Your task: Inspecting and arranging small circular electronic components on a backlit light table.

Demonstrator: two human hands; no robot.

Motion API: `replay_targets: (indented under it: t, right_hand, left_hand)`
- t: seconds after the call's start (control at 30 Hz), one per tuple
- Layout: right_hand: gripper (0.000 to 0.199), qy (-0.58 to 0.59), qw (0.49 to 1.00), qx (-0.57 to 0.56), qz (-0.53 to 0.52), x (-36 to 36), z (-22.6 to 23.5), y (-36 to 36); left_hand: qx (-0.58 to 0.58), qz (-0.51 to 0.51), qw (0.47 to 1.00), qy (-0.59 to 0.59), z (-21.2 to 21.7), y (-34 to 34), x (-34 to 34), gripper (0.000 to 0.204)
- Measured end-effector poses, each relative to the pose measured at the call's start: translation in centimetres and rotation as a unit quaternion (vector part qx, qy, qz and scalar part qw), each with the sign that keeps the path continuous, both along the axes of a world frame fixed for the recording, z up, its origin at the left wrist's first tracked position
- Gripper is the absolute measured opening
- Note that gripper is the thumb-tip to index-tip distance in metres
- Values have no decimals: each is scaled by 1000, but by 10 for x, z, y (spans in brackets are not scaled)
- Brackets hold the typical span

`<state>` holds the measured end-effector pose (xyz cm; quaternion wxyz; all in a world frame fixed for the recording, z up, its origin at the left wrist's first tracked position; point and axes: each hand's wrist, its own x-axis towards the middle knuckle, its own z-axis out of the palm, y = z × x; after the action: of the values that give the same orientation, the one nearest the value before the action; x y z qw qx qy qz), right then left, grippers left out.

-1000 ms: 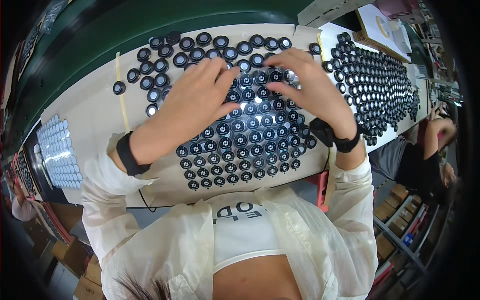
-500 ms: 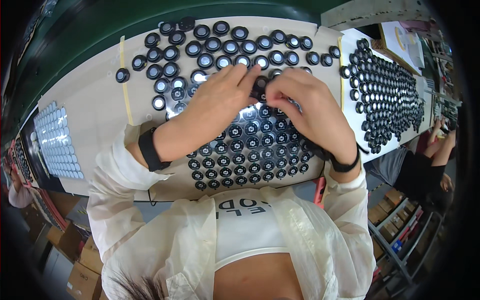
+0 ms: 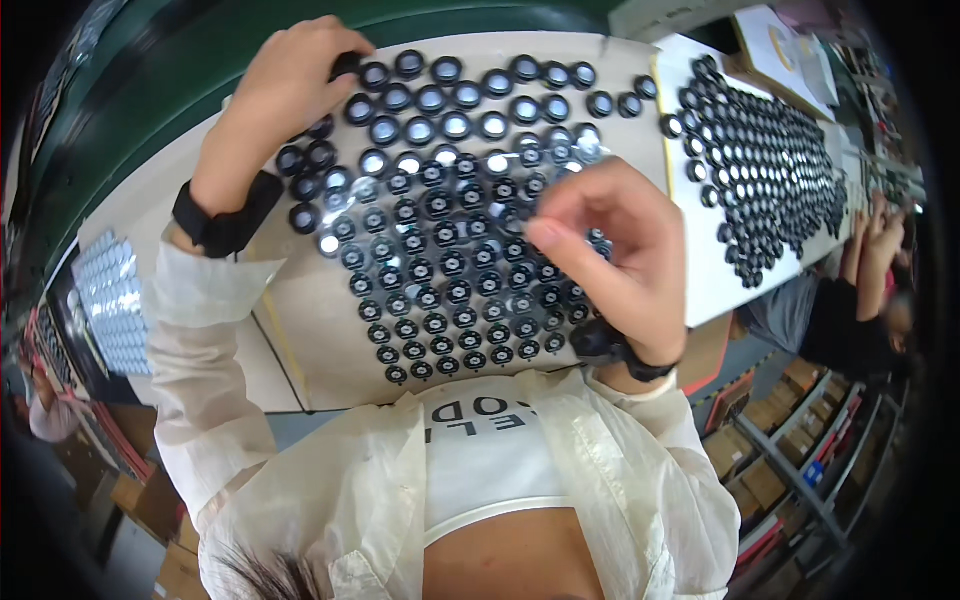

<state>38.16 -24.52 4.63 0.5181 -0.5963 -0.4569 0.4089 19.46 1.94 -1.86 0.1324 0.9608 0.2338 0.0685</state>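
Note:
My left hand [image 3: 292, 78] reaches to the far left of the table, its fingers curled round a dark round cap [image 3: 345, 66]. Right of it lie several black round caps with pale centres [image 3: 430, 98] in loose rows. In front of me, rows of small black discs with a white mark [image 3: 457, 291] lie close together, a shiny clear film over part of them. Above the right side of these discs hovers my right hand [image 3: 625, 250], thumb and forefinger brought together. Whatever it pinches, if anything, is too small or clear to make out.
More black caps [image 3: 765, 165] crowd a white board at the right. A sheet of pale round pieces [image 3: 112, 300] lies far left. Yellow tape [image 3: 664, 130] marks the board's edge. A co-worker's hands [image 3: 880, 235] show at the right, near a metal rack and cartons [image 3: 765, 480].
My left hand has left the middle and moved to the far left, onto a dark cap. My right hand has drawn slightly nearer to me, and the view has shifted a little.

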Motion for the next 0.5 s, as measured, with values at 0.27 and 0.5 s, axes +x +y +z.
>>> replay_targets:
  t: [0.27,0.5]
  right_hand:
    - [21,74,993,94,-13,-8,-31,8]
    - [25,209,970,105,-66,-22,-37,8]
  left_hand:
    - [-247,86,949,-176,24,-32,-8,32]
    - [-625,54,723,-290,33,-122,-5,55]
